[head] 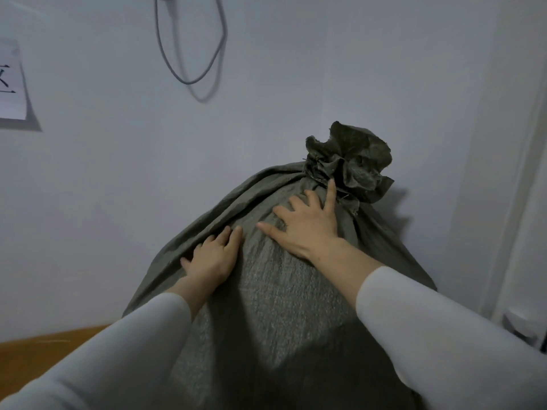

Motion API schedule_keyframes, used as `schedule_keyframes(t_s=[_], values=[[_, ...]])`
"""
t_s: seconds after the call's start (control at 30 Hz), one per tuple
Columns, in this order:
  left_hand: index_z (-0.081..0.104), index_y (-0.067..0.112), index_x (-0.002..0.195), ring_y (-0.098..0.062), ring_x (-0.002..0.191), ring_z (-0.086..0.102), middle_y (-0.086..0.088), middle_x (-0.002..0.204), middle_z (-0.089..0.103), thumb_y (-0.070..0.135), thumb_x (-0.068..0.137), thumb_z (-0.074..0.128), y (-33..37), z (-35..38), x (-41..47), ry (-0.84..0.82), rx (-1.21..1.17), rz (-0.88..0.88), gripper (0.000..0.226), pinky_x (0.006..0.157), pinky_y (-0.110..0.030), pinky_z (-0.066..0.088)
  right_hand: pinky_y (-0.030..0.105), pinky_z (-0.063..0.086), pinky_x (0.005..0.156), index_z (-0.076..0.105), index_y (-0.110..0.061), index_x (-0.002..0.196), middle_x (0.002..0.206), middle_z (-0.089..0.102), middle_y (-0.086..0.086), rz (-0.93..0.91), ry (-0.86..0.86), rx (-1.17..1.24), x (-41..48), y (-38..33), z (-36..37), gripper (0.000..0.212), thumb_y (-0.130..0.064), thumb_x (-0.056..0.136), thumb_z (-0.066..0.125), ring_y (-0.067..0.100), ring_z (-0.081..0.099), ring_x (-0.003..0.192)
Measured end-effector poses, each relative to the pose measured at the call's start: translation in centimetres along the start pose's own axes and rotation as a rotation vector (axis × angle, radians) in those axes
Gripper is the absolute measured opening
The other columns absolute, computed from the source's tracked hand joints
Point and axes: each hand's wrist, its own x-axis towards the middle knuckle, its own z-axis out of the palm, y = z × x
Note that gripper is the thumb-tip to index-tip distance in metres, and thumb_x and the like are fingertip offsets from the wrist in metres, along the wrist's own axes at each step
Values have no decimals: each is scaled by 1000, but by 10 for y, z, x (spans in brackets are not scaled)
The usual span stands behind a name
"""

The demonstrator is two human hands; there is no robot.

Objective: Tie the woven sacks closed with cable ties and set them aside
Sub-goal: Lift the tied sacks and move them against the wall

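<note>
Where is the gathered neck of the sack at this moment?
In the head view the neck sits right of centre, atop the sack, close to the white wall, just beyond the fingertips of the right hand.

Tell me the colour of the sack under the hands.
Dull grey-green woven sack, its neck bunched shut; seen in the head view.

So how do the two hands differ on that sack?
The right hand lies higher, fingers spread, one fingertip reaching the bunched neck. The left hand lies lower, on the left side of the sack, fingers closer together. Both rest flat on the fabric, gripping nothing.
</note>
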Motion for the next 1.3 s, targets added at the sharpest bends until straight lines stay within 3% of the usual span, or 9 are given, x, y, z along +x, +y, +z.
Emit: schedule_keyframes(t_s=[0.07,0.17,0.3,0.4,0.57,0.7,1.07,1.2,1.3], values=[[24,40,144,-26,144,19,0,155,25,67,89,13,-1,-6,-11,97,41,58,63,115,-58,5,60,-29,102,52,-33,129,148,39,5,-51,62,-96,0,-8,-12,73,-66,89,2,35,8,145],[20,37,146,-22,145,16,2,156,22,63,92,15,2,-7,-15,153,141,125,60,118,-47,8,55,-16,113,31,-34,144,158,20,5,-99,-1,-32,2,-15,-13,58,-57,95,7,34,1,146],[13,39,147,-24,146,12,1,158,13,65,91,13,7,4,-8,-59,80,163,62,120,-42,10,53,2,116,46,-31,134,148,39,6,-42,-79,12,0,-10,-1,57,-54,95,12,33,23,141],[11,39,147,-22,146,12,1,158,12,67,89,11,2,10,0,-94,76,187,64,120,-44,11,51,8,115,49,-31,130,144,44,6,-33,-71,4,-1,-8,1,55,-54,95,15,33,27,138],[13,36,148,-22,145,18,1,157,19,63,92,10,1,0,-4,-86,116,186,62,119,-44,12,54,-7,116,37,-34,140,153,30,6,-40,-157,8,1,-15,-12,59,-58,94,10,32,14,144],[20,30,147,-28,138,33,-6,150,36,59,94,18,15,-18,-31,48,73,191,60,115,-40,27,54,-12,115,19,-38,147,160,10,5,-6,-108,71,-11,-14,-26,56,-57,95,10,30,0,147],[44,9,135,-29,126,48,-11,138,50,43,96,36,-10,-38,-189,140,137,-26,52,101,-36,40,50,-5,116,39,-16,139,148,36,7,-211,-113,213,-146,-64,-64,53,-47,96,29,23,25,141],[55,13,113,-27,102,56,-9,115,60,30,95,42,-49,-54,-264,139,145,-120,28,79,-33,43,49,-3,117,42,-15,137,144,41,7,-355,-192,215,-196,-105,-78,52,-44,95,39,23,30,138],[49,17,102,-24,87,49,-6,98,51,25,93,44,-85,-68,-312,137,173,-221,13,75,-32,40,49,-3,117,47,-17,133,140,45,6,-466,-236,247,-228,-148,-89,45,-40,94,41,23,33,135]])
